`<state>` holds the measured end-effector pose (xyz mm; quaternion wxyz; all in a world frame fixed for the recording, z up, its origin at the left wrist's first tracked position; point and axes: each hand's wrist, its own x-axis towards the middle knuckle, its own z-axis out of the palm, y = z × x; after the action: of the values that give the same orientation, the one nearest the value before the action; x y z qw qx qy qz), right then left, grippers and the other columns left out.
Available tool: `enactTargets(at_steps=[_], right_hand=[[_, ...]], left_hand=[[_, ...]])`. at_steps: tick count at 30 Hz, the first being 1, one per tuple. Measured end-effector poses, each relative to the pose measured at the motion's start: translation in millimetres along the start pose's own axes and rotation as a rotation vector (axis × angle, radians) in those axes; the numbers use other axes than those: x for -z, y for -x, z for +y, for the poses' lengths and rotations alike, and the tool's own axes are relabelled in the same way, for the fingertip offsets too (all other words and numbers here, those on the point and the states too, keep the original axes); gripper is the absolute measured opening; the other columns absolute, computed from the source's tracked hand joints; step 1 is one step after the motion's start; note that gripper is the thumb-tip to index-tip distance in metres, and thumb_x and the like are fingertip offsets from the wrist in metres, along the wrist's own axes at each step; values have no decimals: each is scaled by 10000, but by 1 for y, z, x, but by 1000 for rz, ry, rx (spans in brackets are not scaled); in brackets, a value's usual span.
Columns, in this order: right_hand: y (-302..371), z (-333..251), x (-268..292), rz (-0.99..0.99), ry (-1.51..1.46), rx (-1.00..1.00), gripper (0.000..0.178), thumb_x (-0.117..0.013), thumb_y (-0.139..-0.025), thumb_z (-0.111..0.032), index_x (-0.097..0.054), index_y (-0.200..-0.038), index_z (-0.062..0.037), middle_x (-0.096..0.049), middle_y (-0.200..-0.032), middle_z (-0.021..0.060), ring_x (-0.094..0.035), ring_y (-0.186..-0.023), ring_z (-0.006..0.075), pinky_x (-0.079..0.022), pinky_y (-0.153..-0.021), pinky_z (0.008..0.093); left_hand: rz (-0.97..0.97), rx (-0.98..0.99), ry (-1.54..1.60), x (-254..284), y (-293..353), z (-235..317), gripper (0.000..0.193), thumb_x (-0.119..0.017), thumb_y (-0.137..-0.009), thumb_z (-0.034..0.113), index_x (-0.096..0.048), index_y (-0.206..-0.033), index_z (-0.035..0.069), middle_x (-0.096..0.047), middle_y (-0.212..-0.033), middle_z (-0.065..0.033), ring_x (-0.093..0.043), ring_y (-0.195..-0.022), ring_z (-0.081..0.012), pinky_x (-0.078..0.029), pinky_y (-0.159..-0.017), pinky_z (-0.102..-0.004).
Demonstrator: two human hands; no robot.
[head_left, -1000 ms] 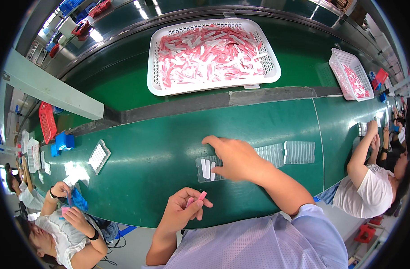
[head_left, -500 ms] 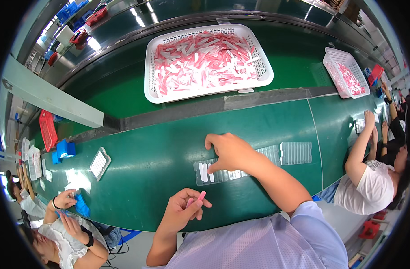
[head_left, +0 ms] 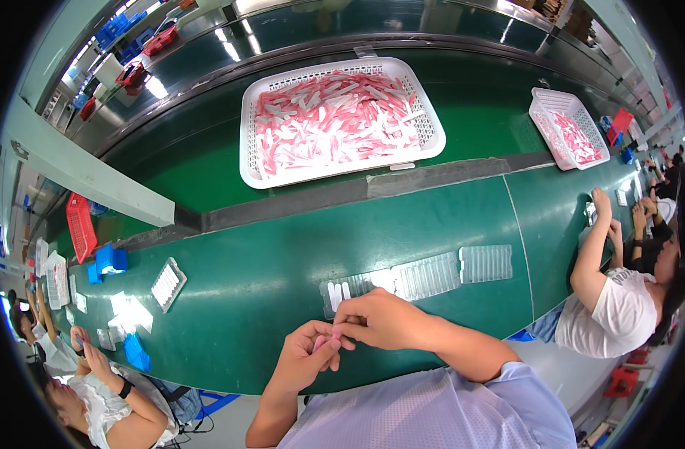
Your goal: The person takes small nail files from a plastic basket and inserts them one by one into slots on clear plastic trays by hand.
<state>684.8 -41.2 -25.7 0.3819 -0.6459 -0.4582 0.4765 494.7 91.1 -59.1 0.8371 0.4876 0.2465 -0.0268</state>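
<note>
My left hand [head_left: 301, 359] is closed round small pink sticks [head_left: 319, 343], near the front edge of the green table. My right hand [head_left: 384, 320] has come up against its fingers, thumb and forefinger pinched on the tip of one pink stick. Just beyond the hands lies a clear slotted plastic tray [head_left: 359, 284] with a few white sticks [head_left: 338, 292] in its left slots. My right hand partly hides this tray. Two more clear slotted trays, a middle tray [head_left: 428, 277] and a right tray [head_left: 486, 264], continue the row.
A large white basket [head_left: 350, 169] heaped with pink and white sticks stands at the back. A smaller white basket [head_left: 580, 163] is at far right. Leftward are a filled tray [head_left: 168, 285], blue bins [head_left: 110, 260] and a metal post [head_left: 95, 176]. Co-workers sit on both sides.
My right hand has moved from above the clear tray back toward me and met my left hand. The white sticks in the tray's left end stay there.
</note>
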Motion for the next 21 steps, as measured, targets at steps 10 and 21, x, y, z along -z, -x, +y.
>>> enactTargets(at_steps=[10, 21], right_hand=[[-14, 35, 38, 225, 279, 128, 145, -749, -893, -107, -717, -1012, -32, -720, -778, 123, -709, -677, 247, -546, -617, 365], [-10, -3, 22, 214, 69, 149, 259, -753, -923, -189, -674, -1129, -55, -678, -706, 96, -678, -649, 270, -519, -600, 393]], left_hand=[[-129, -6, 327, 13, 6, 6, 414, -482, -1078, 48, -474, -1487, -15, -580, -1451, -259, -678, -1192, -314, -526, -735, -296], [-50, 102, 120, 4, 13, 8, 369, -495, -1099, 95, -525, -1432, -61, -627, -1390, -258, -747, -1071, -322, -555, -579, -271]])
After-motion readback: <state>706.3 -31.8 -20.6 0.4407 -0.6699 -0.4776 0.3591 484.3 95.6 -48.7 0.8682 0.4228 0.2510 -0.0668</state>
